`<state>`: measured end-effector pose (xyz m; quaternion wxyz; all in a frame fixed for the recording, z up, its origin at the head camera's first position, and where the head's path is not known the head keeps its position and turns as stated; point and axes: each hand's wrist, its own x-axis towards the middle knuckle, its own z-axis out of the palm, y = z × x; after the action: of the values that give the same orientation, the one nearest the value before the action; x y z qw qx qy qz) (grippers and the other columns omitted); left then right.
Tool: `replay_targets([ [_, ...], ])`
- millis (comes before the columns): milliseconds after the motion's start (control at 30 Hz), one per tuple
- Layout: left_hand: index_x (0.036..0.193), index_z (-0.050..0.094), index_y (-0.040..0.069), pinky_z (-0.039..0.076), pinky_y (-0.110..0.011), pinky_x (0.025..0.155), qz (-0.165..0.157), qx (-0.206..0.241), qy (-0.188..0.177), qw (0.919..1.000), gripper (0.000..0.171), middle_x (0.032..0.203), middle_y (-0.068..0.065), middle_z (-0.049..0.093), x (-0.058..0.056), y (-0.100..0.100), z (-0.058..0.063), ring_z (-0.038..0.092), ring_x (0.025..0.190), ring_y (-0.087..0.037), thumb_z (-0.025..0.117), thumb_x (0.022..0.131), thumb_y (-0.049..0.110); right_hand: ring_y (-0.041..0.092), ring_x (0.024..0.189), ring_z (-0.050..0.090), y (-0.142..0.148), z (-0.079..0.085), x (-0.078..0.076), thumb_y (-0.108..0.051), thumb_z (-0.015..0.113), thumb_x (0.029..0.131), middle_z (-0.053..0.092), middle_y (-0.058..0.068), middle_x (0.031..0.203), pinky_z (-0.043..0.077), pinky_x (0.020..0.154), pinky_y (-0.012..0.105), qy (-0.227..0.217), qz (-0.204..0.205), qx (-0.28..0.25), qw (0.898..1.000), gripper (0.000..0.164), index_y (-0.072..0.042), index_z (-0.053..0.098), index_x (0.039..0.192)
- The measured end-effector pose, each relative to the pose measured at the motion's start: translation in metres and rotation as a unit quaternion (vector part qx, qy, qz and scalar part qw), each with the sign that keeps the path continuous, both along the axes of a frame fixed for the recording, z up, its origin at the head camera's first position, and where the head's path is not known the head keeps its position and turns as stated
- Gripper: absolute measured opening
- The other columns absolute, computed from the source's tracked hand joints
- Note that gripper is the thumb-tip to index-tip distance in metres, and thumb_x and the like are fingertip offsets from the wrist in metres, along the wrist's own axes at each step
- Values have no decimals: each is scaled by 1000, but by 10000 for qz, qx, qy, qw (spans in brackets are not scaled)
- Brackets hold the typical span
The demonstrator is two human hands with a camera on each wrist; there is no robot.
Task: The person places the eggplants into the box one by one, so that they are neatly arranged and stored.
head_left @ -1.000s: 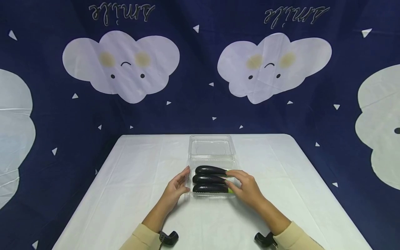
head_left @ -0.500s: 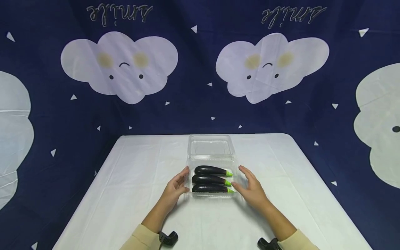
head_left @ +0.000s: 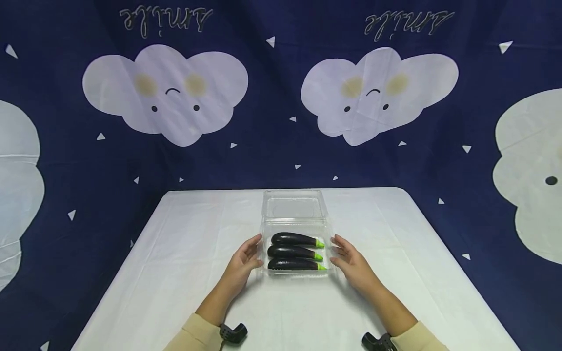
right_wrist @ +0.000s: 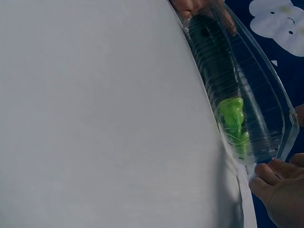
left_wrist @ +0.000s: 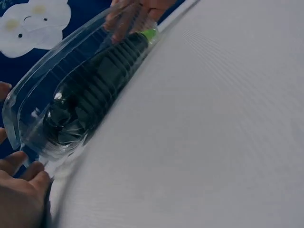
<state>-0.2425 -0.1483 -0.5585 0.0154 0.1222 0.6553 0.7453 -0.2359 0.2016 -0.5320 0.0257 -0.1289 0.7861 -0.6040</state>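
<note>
In the head view a clear plastic clamshell box (head_left: 295, 227) lies on the table with its lid folded back. Three dark eggplants with green stem ends lie side by side in its base: a far eggplant (head_left: 293, 239), a middle eggplant (head_left: 291, 251) and a near eggplant (head_left: 291, 264). My left hand (head_left: 242, 259) touches the box's left side with relaxed fingers. On the opposite side my right hand (head_left: 353, 259) rests its fingers against the wall by the stem ends. Both wrist views show fingertips at the box's end corners.
A white cloth covers the table (head_left: 184, 253). Behind it hangs a dark blue curtain (head_left: 272, 97) printed with clouds and small triangles. Dark devices are strapped at both wrists, at the sleeve cuffs.
My right hand has let go of the eggplants' stem ends and moved right, off them, to the box's right side. My left hand has stayed at the left side.
</note>
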Motion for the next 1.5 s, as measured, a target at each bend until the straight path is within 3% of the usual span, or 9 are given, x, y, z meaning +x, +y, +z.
replay_targets([
  [167,159,37,-1,31,-47,122,303,-288,-97,9991,69,166,-20,33,-12,-6,11,31,152,-39,62,95,-3,49,142,42,6,5,-16,2,57,104,38,32,159,44,115,40,36,-41,-82,10000,65,13,25,159],
  [367,159,37,-3,32,-49,123,670,-688,-347,9948,64,162,-21,40,-45,-6,20,37,150,-37,61,101,7,50,141,44,10,11,-49,6,56,103,40,35,156,48,103,17,-206,-178,-553,9981,65,13,25,159],
  [467,158,36,-7,33,-50,122,712,-661,-653,9931,64,157,-27,44,-63,-2,24,41,147,-40,61,103,13,48,141,44,8,13,-63,5,56,103,40,34,157,50,101,19,-583,-253,-896,9939,67,10,23,161],
  [600,159,36,-3,39,-50,119,743,-905,-1140,9866,69,150,-26,52,-81,3,29,49,140,-40,64,102,26,45,142,43,6,12,-78,6,53,104,37,33,159,49,111,36,-1072,-329,-1593,9808,70,7,17,163],
  [733,160,35,-3,44,-49,116,731,-948,-1300,9843,73,145,-27,57,-94,4,31,55,135,-40,66,101,26,45,143,41,6,7,-87,11,48,103,34,34,160,42,117,47,-1322,-314,-2083,9686,70,6,14,164],
  [867,160,33,-5,49,-45,111,707,-744,-1214,9873,73,145,-27,57,-98,4,28,56,134,-38,67,98,15,45,146,38,7,4,-89,13,48,102,32,31,162,45,115,42,-1389,-179,-2215,9650,73,4,13,165],
  [1200,160,31,-6,59,-29,89,740,55,-656,9951,70,152,-23,52,-93,5,19,55,133,-39,63,98,-5,45,148,31,6,4,-91,22,51,95,31,26,165,55,99,28,-1035,6,-2099,9722,82,2,15,166],
  [1333,159,33,-6,56,-24,82,838,56,-471,9954,70,153,-20,53,-94,6,17,52,135,-38,63,96,-8,43,148,29,4,4,-92,22,53,93,32,24,165,56,91,22,-1009,-98,-2129,9718,84,1,17,166],
  [1500,156,41,-5,53,-28,87,1091,-374,24,9933,69,148,-18,58,-93,10,18,52,130,-40,64,91,-12,41,138,33,3,5,-94,24,54,89,36,22,164,55,83,19,-925,-295,-2069,9735,87,-1,23,165],
])
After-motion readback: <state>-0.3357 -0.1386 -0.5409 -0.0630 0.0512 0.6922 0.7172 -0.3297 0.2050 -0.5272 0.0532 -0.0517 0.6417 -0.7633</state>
